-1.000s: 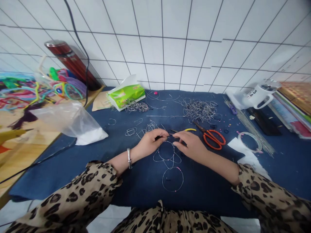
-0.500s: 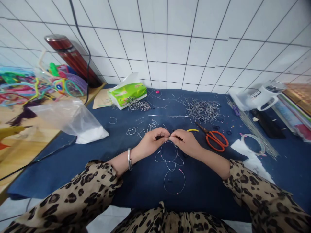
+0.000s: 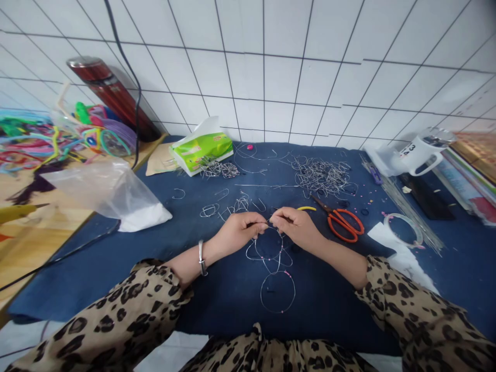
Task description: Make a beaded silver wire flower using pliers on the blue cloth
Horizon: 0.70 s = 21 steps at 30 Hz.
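Note:
A looped wire piece with small pink beads (image 3: pixel 282 250) hangs below my fingertips, and its lower ring rests over the dark blue cloth (image 3: pixel 228 289). My left hand (image 3: pixel 244 230) pinches the wire near the top of the upper ring. Just to the right, my right hand (image 3: pixel 295 227) is closed in a pinch on the same wire, with a small gap between the two sets of fingertips. Orange-handled scissors (image 3: pixel 346 225) lie right of my right hand. A yellow handle (image 3: pixel 307 208) shows just beyond it. Short bent wires (image 3: pixel 236 204) lie beyond my left hand.
A heap of wire pieces (image 3: pixel 323 175) lies at the back, near a green tissue pack (image 3: pixel 203 151). At left are a plastic bag (image 3: pixel 112 194) and a red thermos (image 3: pixel 112 95). A white mug (image 3: pixel 418 152) and a coil (image 3: pixel 403 230) are on the right.
My left hand has moved slightly left and down, so the fingertips, touching before, are now a little apart. My right hand has barely moved.

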Each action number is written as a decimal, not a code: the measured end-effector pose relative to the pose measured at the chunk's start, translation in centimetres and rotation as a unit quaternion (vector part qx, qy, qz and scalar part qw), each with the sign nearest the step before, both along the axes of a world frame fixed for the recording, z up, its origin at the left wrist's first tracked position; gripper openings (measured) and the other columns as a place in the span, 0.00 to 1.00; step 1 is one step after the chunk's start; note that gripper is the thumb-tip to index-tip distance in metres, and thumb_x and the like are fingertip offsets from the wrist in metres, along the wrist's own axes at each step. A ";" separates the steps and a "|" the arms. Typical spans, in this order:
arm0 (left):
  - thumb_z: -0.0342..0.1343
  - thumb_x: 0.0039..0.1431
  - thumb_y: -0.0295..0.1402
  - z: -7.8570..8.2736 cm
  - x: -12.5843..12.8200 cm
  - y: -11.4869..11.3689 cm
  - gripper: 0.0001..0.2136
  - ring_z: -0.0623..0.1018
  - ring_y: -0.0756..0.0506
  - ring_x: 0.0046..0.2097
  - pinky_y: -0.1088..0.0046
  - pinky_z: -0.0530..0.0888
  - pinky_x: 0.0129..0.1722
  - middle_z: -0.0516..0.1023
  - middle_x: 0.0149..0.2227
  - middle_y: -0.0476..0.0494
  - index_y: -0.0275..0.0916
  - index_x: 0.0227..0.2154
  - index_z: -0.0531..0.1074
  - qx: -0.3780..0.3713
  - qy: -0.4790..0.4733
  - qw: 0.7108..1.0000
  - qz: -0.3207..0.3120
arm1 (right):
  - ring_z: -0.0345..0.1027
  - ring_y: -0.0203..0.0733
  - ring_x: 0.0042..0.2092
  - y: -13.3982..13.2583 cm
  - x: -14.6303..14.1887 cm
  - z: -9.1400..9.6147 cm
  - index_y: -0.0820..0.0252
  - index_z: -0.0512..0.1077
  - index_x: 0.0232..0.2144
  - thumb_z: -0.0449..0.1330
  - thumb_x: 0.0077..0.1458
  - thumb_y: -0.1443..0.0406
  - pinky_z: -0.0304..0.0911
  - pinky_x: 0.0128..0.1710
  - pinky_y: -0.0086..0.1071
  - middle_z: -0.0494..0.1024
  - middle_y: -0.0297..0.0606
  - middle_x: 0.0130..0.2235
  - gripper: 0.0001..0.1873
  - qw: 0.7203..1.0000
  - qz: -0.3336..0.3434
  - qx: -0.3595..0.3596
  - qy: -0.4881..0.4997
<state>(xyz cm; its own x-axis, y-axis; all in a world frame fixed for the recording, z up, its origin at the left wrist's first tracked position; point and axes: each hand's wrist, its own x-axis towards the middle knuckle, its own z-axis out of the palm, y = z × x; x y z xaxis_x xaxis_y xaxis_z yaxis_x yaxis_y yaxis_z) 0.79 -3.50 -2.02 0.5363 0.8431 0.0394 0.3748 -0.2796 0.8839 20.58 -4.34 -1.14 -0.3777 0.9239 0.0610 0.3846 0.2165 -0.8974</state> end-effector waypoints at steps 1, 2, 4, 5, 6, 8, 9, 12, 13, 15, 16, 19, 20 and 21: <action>0.50 0.59 0.33 0.0 0.1 0.0 0.08 0.72 0.54 0.26 0.79 0.70 0.27 0.73 0.26 0.50 0.37 0.29 0.72 0.006 0.008 1.000 0.001 | 0.63 0.31 0.28 0.0 -0.1 0.0 0.60 0.70 0.31 0.51 0.57 0.58 0.58 0.30 0.27 0.71 0.32 0.28 0.13 1.000 0.002 0.001 -0.004; 0.50 0.59 0.33 -0.1 0.1 -0.1 0.08 0.72 0.54 0.25 0.79 0.69 0.27 0.73 0.26 0.51 0.37 0.28 0.71 0.011 0.016 1.000 0.003 | 0.63 0.31 0.28 0.0 -0.2 0.1 0.60 0.70 0.30 0.51 0.57 0.58 0.58 0.29 0.26 0.71 0.32 0.28 0.13 1.000 0.005 0.003 -0.009; 0.50 0.59 0.33 -0.1 0.2 -0.2 0.09 0.72 0.54 0.25 0.79 0.69 0.27 0.73 0.25 0.51 0.38 0.27 0.71 0.024 0.027 0.999 0.005 | 0.62 0.31 0.28 0.0 -0.3 0.1 0.60 0.70 0.29 0.51 0.57 0.59 0.57 0.29 0.26 0.70 0.31 0.27 0.13 1.000 0.008 0.009 -0.018; 0.50 0.59 0.33 -0.2 0.3 -0.2 0.09 0.72 0.54 0.25 0.79 0.69 0.27 0.73 0.25 0.51 0.38 0.27 0.71 0.033 0.031 0.999 0.006 | 0.62 0.30 0.27 0.0 -0.3 0.1 0.61 0.70 0.28 0.51 0.57 0.60 0.57 0.29 0.26 0.69 0.31 0.26 0.13 1.000 0.008 0.010 -0.021; 0.50 0.59 0.33 -0.2 0.3 -0.2 0.09 0.71 0.54 0.25 0.79 0.69 0.27 0.73 0.25 0.51 0.38 0.27 0.71 0.041 0.034 0.999 0.006 | 0.62 0.30 0.27 0.1 -0.3 0.0 0.61 0.70 0.28 0.51 0.57 0.61 0.57 0.29 0.26 0.69 0.31 0.25 0.13 1.000 0.006 0.011 -0.023; 0.50 0.59 0.33 -0.4 0.4 -0.3 0.09 0.71 0.54 0.25 0.79 0.69 0.27 0.73 0.25 0.51 0.38 0.27 0.71 0.057 0.036 0.998 0.009 | 0.62 0.30 0.26 0.1 -0.3 0.0 0.61 0.70 0.27 0.51 0.57 0.61 0.57 0.28 0.26 0.69 0.30 0.24 0.13 1.000 0.004 0.006 -0.021; 0.50 0.59 0.33 -0.4 0.4 -0.3 0.09 0.71 0.54 0.25 0.79 0.69 0.27 0.73 0.25 0.51 0.38 0.27 0.71 0.062 0.036 0.997 0.010 | 0.62 0.30 0.26 0.1 -0.3 0.0 0.61 0.70 0.27 0.50 0.57 0.61 0.57 0.28 0.26 0.69 0.30 0.24 0.13 1.000 0.003 0.002 -0.016; 0.50 0.59 0.32 -0.5 0.5 -0.4 0.08 0.71 0.54 0.25 0.79 0.69 0.27 0.72 0.24 0.51 0.38 0.27 0.71 0.071 0.034 0.997 0.016 | 0.63 0.29 0.25 0.1 -0.3 -0.1 0.61 0.70 0.29 0.50 0.57 0.61 0.58 0.28 0.25 0.71 0.31 0.25 0.12 1.000 0.002 -0.018 0.004; 0.50 0.59 0.32 -0.5 0.6 -0.4 0.08 0.71 0.54 0.25 0.79 0.69 0.27 0.72 0.24 0.51 0.38 0.27 0.71 0.071 0.033 0.997 0.016 | 0.63 0.29 0.25 0.2 -0.3 -0.1 0.61 0.70 0.30 0.50 0.57 0.61 0.58 0.27 0.25 0.71 0.31 0.26 0.12 1.000 0.003 -0.027 0.011; 0.50 0.59 0.33 -0.3 0.6 -0.4 0.08 0.71 0.54 0.25 0.79 0.69 0.27 0.72 0.25 0.51 0.38 0.26 0.71 0.059 0.028 0.998 0.012 | 0.64 0.29 0.24 0.2 -0.4 -0.1 0.62 0.70 0.30 0.50 0.57 0.60 0.59 0.27 0.25 0.71 0.32 0.27 0.12 0.999 0.006 -0.046 0.018; 0.50 0.59 0.33 -0.2 0.5 -0.3 0.09 0.71 0.54 0.25 0.79 0.69 0.27 0.72 0.25 0.51 0.37 0.27 0.71 0.045 0.025 0.999 0.008 | 0.64 0.30 0.24 0.2 -0.4 0.0 0.62 0.69 0.30 0.50 0.57 0.60 0.59 0.27 0.26 0.71 0.32 0.27 0.12 0.998 0.009 -0.053 0.016; 0.49 0.59 0.33 0.1 0.1 0.0 0.08 0.73 0.53 0.25 0.79 0.70 0.27 0.73 0.26 0.50 0.37 0.29 0.70 -0.017 0.024 0.999 -0.022 | 0.65 0.31 0.26 0.3 -0.3 0.1 0.61 0.70 0.31 0.50 0.57 0.61 0.60 0.28 0.26 0.72 0.33 0.29 0.12 0.999 0.011 -0.042 -0.003; 0.49 0.59 0.34 0.2 -0.2 0.2 0.08 0.73 0.53 0.26 0.78 0.71 0.27 0.74 0.27 0.49 0.37 0.30 0.70 -0.031 0.031 0.998 -0.036 | 0.66 0.31 0.28 0.3 -0.2 0.1 0.61 0.70 0.32 0.50 0.57 0.62 0.60 0.29 0.27 0.72 0.33 0.30 0.11 1.000 0.006 -0.019 -0.015; 0.48 0.60 0.34 0.3 -0.5 0.4 0.08 0.73 0.53 0.26 0.78 0.71 0.27 0.74 0.27 0.49 0.37 0.33 0.70 -0.033 0.040 0.997 -0.048 | 0.66 0.32 0.30 0.3 -0.1 0.2 0.60 0.71 0.33 0.50 0.57 0.62 0.60 0.31 0.28 0.73 0.34 0.31 0.11 0.999 -0.003 0.011 -0.031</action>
<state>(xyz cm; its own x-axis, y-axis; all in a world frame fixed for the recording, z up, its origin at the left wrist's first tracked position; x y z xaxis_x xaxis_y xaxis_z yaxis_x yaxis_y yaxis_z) 0.28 -3.10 -1.67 0.6136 0.7873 -0.0615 0.4198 -0.2593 0.8698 20.48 -4.01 -0.95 -0.3760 0.9248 0.0578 0.4399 0.2330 -0.8673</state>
